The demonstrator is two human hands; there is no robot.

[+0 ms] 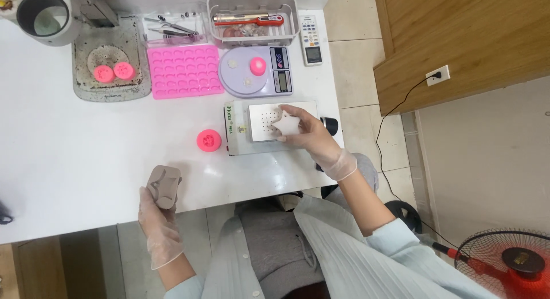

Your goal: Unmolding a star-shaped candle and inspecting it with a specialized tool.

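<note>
My left hand (pixel 159 219), gloved, holds a grey-brown silicone mould (pixel 164 185) with a star-shaped hollow near the table's front edge. My right hand (pixel 312 137), also gloved, holds a white star-shaped cast piece (pixel 286 124) on the metal top of a small white hot plate (pixel 258 127). A pink round mould (pixel 209 140) lies on the table just left of the hot plate.
Behind the hot plate stand a lilac kitchen scale (pixel 252 78) with a pink piece on it, a pink multi-cavity mould tray (pixel 183 71), a grey bin of tools (pixel 252 18), a remote (pixel 312 41) and a microscope base (pixel 109 70) bearing two pink moulds. A fan (pixel 515 264) stands on the floor.
</note>
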